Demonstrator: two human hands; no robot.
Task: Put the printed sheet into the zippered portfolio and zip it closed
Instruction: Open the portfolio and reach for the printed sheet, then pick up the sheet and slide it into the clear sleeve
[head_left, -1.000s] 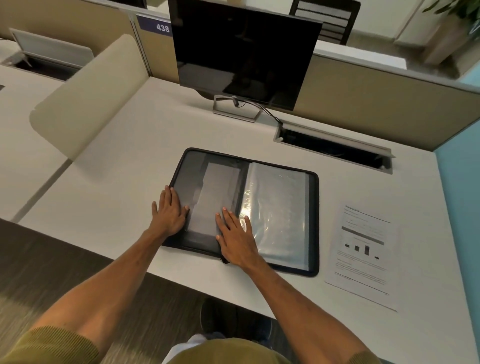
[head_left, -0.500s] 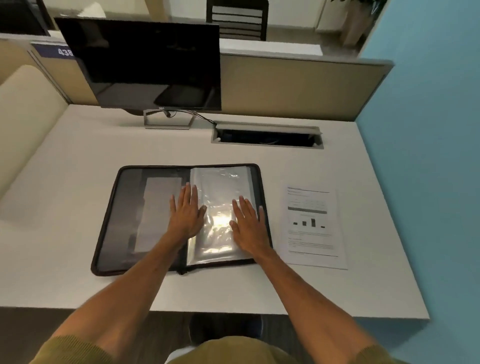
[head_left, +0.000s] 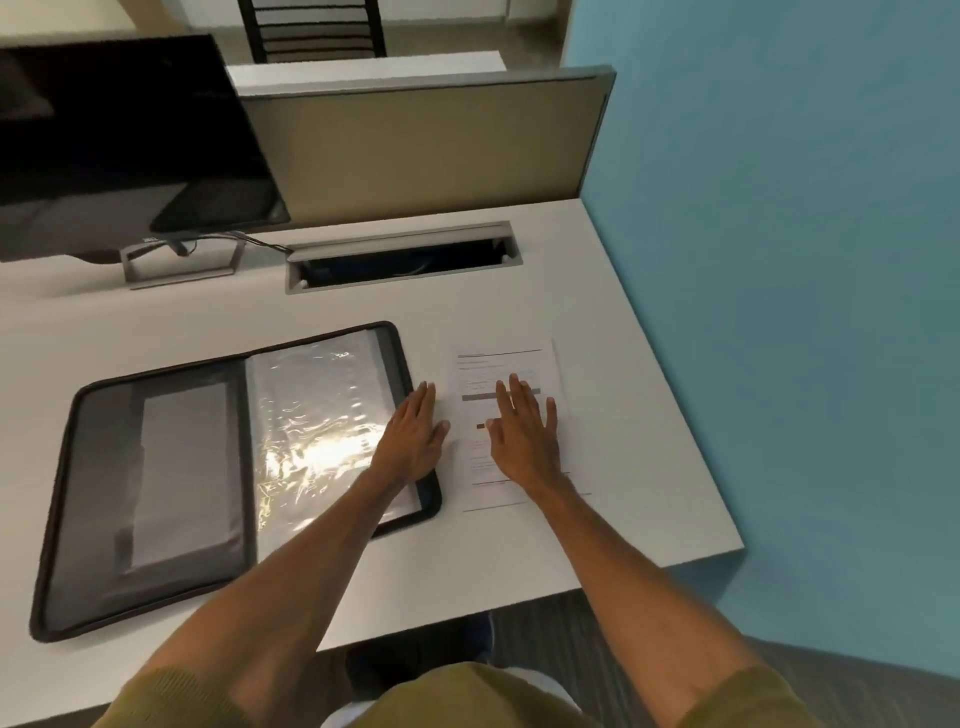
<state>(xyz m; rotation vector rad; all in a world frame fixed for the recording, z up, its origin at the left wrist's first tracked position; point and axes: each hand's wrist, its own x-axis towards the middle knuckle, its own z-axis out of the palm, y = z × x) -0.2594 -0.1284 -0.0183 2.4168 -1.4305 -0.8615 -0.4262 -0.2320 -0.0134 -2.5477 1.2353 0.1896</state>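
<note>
1. Printed sheet (head_left: 511, 364): flat on desk (head_left: 623, 467), just right of open zippered portfolio (head_left: 156, 467); not yet inserted.
2. Step in hand, by judgement: picking up sheet. Next: lift an edge, slide under clear sleeve (head_left: 311, 405).
3. Right hand (head_left: 524, 441): palm down over sheet, fingers spread, gripping nothing.
4. Left hand (head_left: 413, 441): flat on portfolio's right edge, fingers extended, grasping nothing.
</note>
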